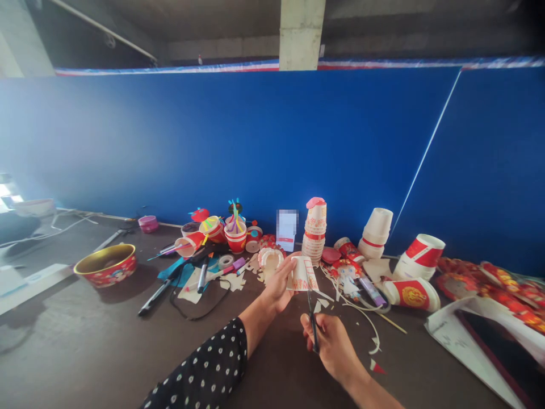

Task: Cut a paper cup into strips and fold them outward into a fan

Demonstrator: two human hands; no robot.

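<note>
If slim black scissors [313, 325], gripped by the right hand [335, 343] at five o'clock, are twisted, the tapered white paper cup [301, 274] clasped in the left hand [276, 291] could be torn.

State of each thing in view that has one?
White paper cup with red lines: gripped in left hand.
Slim black scissors: in right hand, blade opening unclear.
Red round bowl with gold inside: upright.
Rectangular phone with white screen: upright, lit.
Red and white paper cup with gold emblem: on its side.
Rectangular maroon-edged device: screen dark.
</note>
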